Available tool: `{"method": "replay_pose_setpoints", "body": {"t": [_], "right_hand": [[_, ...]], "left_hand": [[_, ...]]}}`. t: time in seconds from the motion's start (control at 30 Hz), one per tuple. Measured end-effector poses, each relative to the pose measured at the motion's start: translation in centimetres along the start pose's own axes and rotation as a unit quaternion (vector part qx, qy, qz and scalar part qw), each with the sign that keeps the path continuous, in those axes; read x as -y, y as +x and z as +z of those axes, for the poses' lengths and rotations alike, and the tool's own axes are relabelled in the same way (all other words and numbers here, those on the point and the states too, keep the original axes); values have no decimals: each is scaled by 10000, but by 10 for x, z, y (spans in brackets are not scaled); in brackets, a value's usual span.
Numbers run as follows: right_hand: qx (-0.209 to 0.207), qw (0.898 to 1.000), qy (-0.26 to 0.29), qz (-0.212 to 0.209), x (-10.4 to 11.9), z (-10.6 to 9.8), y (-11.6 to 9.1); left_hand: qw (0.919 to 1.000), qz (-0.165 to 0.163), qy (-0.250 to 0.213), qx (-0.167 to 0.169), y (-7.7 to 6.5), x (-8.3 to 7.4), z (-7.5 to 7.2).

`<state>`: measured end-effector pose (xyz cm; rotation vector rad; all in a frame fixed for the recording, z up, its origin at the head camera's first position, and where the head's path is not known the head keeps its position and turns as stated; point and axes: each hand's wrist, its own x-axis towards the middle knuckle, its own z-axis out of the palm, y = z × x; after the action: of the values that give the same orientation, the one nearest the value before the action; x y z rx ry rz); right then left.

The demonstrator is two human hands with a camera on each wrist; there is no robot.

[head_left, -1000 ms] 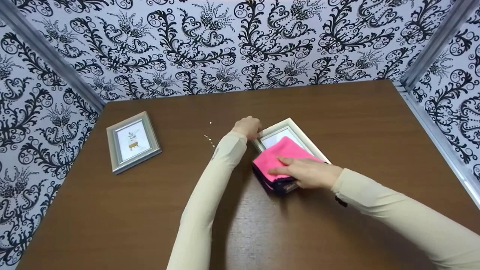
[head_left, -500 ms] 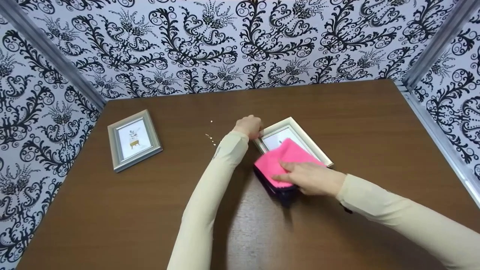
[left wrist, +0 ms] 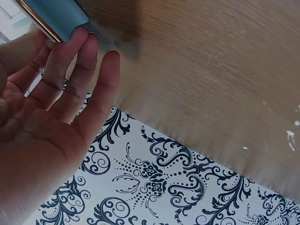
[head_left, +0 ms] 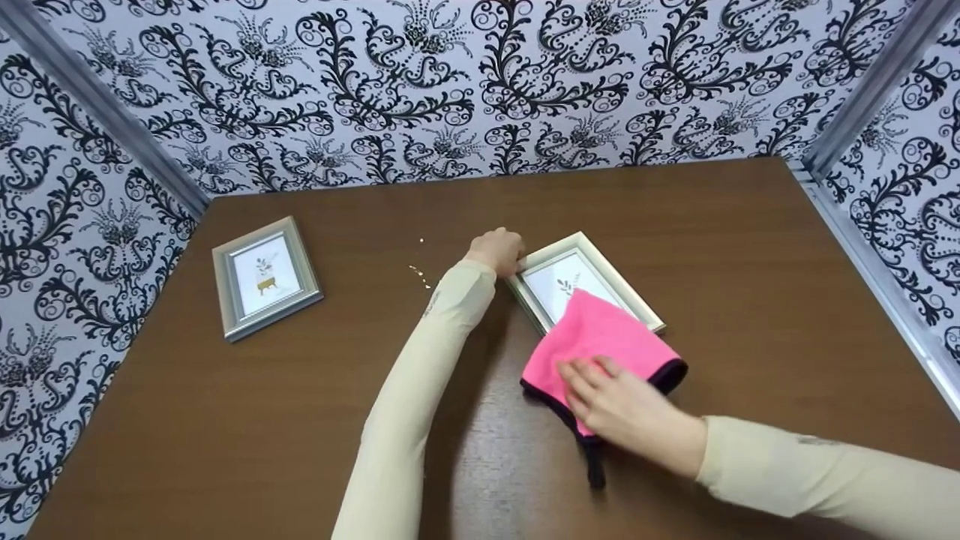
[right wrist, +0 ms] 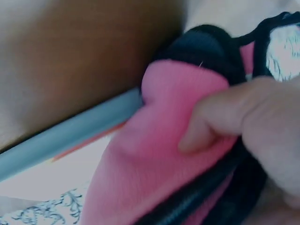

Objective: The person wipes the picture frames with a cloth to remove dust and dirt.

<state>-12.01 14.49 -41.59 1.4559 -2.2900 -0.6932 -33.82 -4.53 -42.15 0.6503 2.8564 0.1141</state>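
Observation:
A cream picture frame lies face up on the brown table, showing part of a leafy print. My left hand holds its far-left corner; in the left wrist view, thumb and fingertips grip the frame's edge. Over the near part of the frame spreads a pink cloth with black trim, hiding the lower print. My right hand grips the cloth by its near side, fingers on top. In the right wrist view the thumb presses into the bunched pink fabric, beside the frame's edge.
A second, silver-beige picture frame with a potted plant print lies at the table's left. Small pale flecks mark the tabletop between the frames. Patterned walls with metal corner posts enclose the back and sides.
My right hand has pulled back toward the near edge, and the cloth has slid nearer and spread out, uncovering more of the print. The left hand stays on the frame's corner.

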Motion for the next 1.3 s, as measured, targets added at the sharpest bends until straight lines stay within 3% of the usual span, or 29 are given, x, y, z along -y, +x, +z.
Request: {"method": "replay_pose_setpoints", "body": {"t": [0.1, 0.23, 0.43, 0.6, 0.73, 0.97, 1.03, 1.17, 1.3], "right_hand": [[-23, 9981, -601, 135, 9, 4, 10], [731, 9925, -920, 324, 12, 7, 33], [2012, 9739, -793, 682, -2, 12, 81], [2314, 9678, -556, 819, -12, 17, 97], [2179, 9723, -483, 701, -9, 13, 81], [964, 9923, -395, 675, 7, -1, 31], [806, 9942, -329, 636, 11, -5, 19], [877, 9942, -276, 562, 18, -9, 7], [858, 9937, -284, 660, 19, -6, 11]], "left_hand": [[9999, -17, 4, 145, 1, 2, -1], [9993, -43, -89, 363, 0, 2, -4], [9986, -169, -88, 498, -2, -3, -8], [9981, -294, -28, 543, -2, -7, -8], [9982, -305, 5, 508, -1, -7, -7], [9986, -192, -15, 485, 1, -5, -3], [9985, -194, -10, 516, 3, -6, -3], [9981, -219, 26, 571, 5, -5, -1], [9983, -223, 18, 538, 4, -5, -2]]}}
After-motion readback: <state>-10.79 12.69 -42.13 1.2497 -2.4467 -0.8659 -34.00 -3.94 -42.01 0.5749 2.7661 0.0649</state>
